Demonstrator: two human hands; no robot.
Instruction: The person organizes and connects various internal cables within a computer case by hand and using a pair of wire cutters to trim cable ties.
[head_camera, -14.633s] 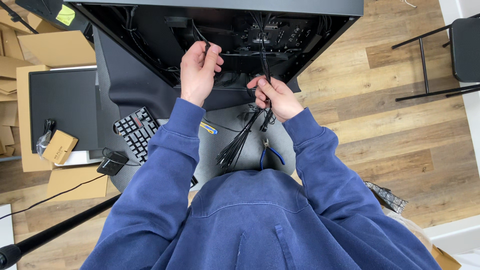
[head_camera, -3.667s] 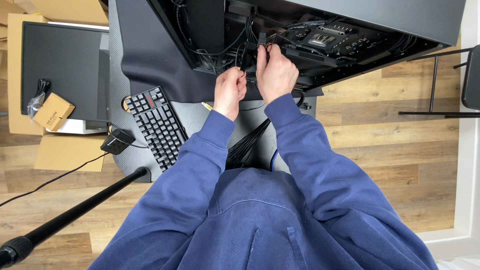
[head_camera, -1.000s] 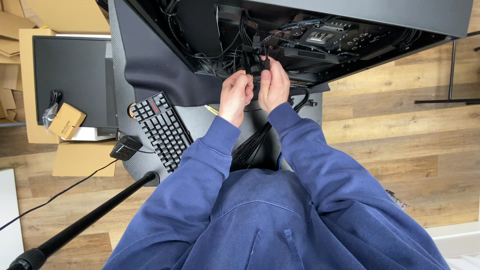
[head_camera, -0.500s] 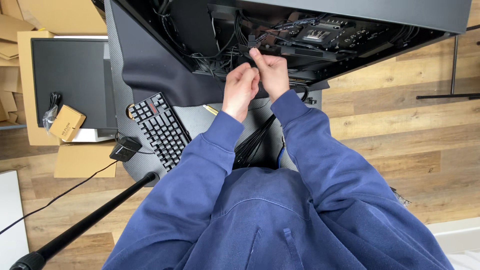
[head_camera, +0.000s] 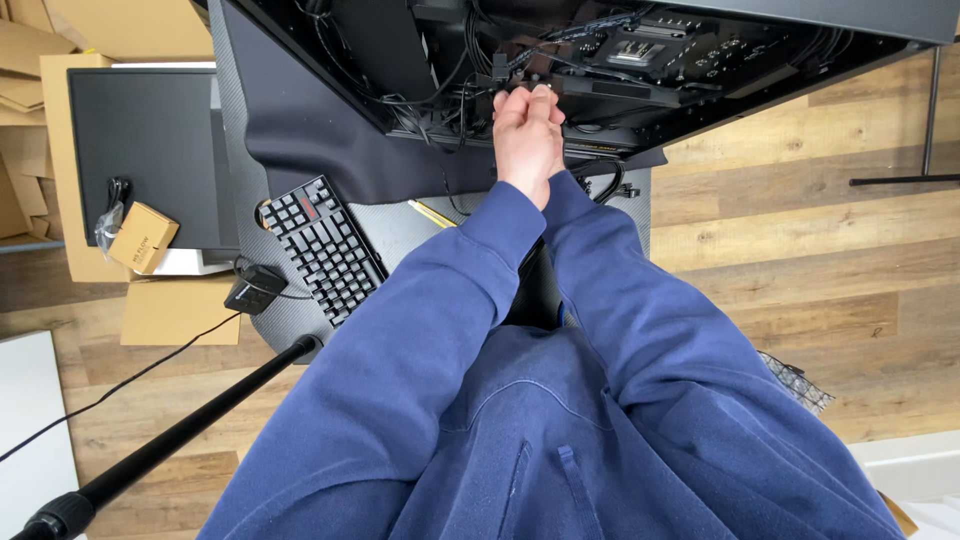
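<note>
I see my left hand (head_camera: 520, 135) and right hand (head_camera: 545, 125) pressed together at the open computer case (head_camera: 350, 60), near the desk's (head_camera: 400, 225) far edge, seemingly pinching black cables (head_camera: 470, 60).

Keyboard (head_camera: 322, 248) on the desk (head_camera: 400, 225), left of the hands (head_camera: 527, 130), computer case (head_camera: 600, 60) behind.

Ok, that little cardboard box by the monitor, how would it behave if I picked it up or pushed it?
The small cardboard box probably lifts lightly, being small. Its flat faces suggest it would slide, not roll. It lies partly on the black monitor, so a push may tip it off.
</note>
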